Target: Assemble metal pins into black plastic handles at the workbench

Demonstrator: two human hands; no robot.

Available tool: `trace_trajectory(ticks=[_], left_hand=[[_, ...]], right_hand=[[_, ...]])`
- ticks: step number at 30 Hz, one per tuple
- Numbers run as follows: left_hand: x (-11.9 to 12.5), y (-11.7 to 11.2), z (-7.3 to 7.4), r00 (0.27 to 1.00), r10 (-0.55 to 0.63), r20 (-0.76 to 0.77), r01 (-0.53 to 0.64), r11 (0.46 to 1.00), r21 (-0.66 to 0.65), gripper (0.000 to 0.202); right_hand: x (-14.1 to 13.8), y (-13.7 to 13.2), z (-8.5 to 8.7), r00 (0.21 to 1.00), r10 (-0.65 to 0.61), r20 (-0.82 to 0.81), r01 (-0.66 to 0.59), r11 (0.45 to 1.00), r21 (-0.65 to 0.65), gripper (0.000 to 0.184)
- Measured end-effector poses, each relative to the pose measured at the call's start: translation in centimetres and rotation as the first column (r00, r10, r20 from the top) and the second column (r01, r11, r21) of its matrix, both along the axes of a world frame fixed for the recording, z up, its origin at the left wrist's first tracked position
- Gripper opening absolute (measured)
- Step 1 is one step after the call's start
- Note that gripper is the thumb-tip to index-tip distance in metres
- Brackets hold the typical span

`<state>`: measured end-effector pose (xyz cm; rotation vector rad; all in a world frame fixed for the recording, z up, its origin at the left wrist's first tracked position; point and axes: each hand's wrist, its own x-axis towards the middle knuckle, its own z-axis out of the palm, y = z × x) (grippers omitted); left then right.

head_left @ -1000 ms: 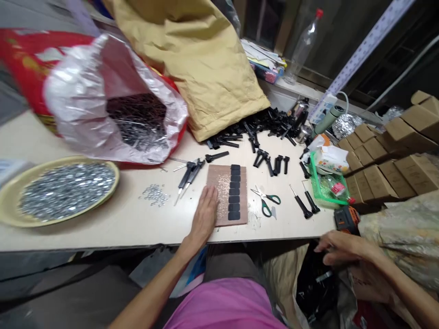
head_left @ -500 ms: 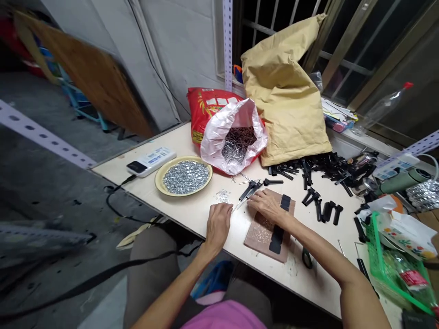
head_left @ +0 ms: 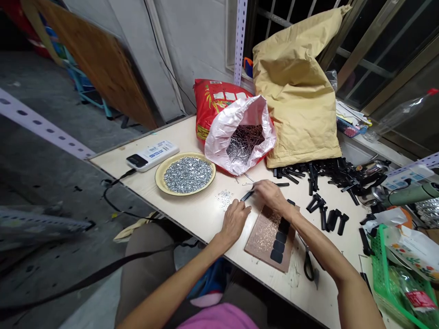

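Note:
My left hand [head_left: 236,221] is closed at the near side of the table, just right of a small scatter of metal washers [head_left: 225,199]. Its fingertips are pressed together, and whatever they hold is hidden. My right hand [head_left: 270,197] is closed, with fingers curled down over the far left corner of a brown board [head_left: 262,235]; I cannot make out what is in them. Between the hands lies a slim black plastic piece [head_left: 247,195], its far end partly covered by my right fingers. A row of black rounded pads [head_left: 281,237] runs along the board's right side.
A yellow plate [head_left: 159,185] of washers sits left, beside a white device [head_left: 152,155]. Behind stand an open red bag [head_left: 212,98] of nails and a brown paper sack [head_left: 298,105]. Black plastic parts [head_left: 329,176], scissors [head_left: 308,267] and a green basket [head_left: 379,269] are right.
My right hand has drawn back and curled over the board's far corner, uncovering more pads. My left hand has moved right, closer to it. The view has shifted slightly.

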<state>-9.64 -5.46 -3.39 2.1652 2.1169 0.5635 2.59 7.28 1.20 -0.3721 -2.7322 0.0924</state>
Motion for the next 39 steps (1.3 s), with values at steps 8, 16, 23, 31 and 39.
trace_trajectory(ticks=[8, 16, 23, 31, 39], left_hand=[[0.3, 1.4, -0.5, 0.998, -0.062, 0.031, 0.063, 0.998, -0.018, 0.024], [-0.4, 0.6, 0.4, 0.421, 0.195, 0.886, -0.073, 0.981, -0.181, 0.023], [0.6, -0.7, 2.8, -0.087, 0.268, 0.960, -0.078, 0.958, -0.275, 0.042], [1.2, -1.5, 4.1, -0.079, 0.243, 0.967, -0.094, 0.964, -0.250, 0.042], [0.4, -1.3, 3.6, -0.194, 0.251, 0.948, 0.020, 0.968, -0.252, 0.035]], right_hand=[[3.5, -3.3, 4.8, 0.769, -0.470, -0.433, 0.263, 0.850, -0.455, 0.014], [5.2, -8.3, 1.2, 0.879, -0.431, -0.206, 0.309, 0.842, -0.443, 0.025], [4.4, -10.3, 1.1, 0.916, -0.395, -0.065, 0.357, 0.879, -0.316, 0.029], [4.3, -10.9, 1.4, 0.891, -0.454, -0.004, 0.442, 0.870, -0.219, 0.029], [4.1, -11.9, 1.7, 0.877, -0.478, -0.049, 0.475, 0.878, -0.053, 0.024]])
